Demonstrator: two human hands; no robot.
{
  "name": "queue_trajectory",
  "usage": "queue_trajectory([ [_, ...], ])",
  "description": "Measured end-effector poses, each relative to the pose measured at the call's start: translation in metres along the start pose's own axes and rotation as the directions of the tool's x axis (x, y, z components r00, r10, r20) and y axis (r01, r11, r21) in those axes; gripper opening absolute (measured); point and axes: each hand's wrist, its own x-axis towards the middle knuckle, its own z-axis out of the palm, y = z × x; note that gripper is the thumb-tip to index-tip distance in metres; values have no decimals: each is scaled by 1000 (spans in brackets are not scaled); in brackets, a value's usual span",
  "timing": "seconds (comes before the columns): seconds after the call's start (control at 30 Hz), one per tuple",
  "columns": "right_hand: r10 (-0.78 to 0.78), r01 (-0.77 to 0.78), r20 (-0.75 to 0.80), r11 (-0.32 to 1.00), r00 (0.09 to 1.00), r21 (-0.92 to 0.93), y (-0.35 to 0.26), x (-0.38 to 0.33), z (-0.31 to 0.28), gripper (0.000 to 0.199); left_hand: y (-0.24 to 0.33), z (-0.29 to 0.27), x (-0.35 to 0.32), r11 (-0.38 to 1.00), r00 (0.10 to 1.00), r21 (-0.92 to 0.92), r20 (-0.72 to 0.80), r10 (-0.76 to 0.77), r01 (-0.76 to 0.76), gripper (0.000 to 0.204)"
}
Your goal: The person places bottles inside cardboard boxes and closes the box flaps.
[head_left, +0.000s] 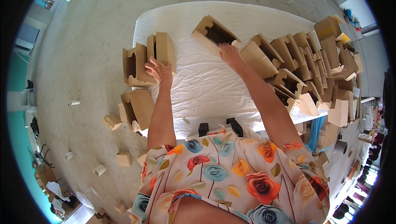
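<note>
My right hand (229,55) grips the near edge of an open brown cardboard box (202,29), which is tilted over the far middle of the white-covered table (194,88). Its dark inside shows, and its outline is slightly blurred. On the left, my left hand (159,70) has its fingers spread and rests against the near side of a standing cardboard box (165,50). Beside that hand stands another open box (135,65). A third box (140,107) sits nearer to me at the table's left edge.
Many cardboard boxes (301,57) are crowded in leaning rows on the table's right side, with more piled beyond its edge. Small cartons (123,159) and white rolls (99,170) lie on the concrete floor at left. A blue plastic sheet (316,133) hangs at right.
</note>
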Motion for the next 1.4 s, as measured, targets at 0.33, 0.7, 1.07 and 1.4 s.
queue_trajectory([
  [0.33, -157, 157, 144, 987, 977, 15, -35, -146, -44, 9, 76, -37, -117, 618, 683, -406, -21, 730, -673, 34],
  [0.7, 111, -139, 92, 913, 989, 384, -39, -192, -66, 26, 67, -32, -157, 683, 615, -179, 319, 721, -709, 29],
  [1.07, 123, -117, -19, 975, 992, 191, -14, -215, -23, 93, 8, -27, -143, 784, 672, 61, 559, 486, -618, 106],
  [1.4, 286, -206, -130, 879, 949, 429, 34, -195, -41, 58, -4, 3, -150, 904, 740, -255, 520, 427, -342, 104],
])
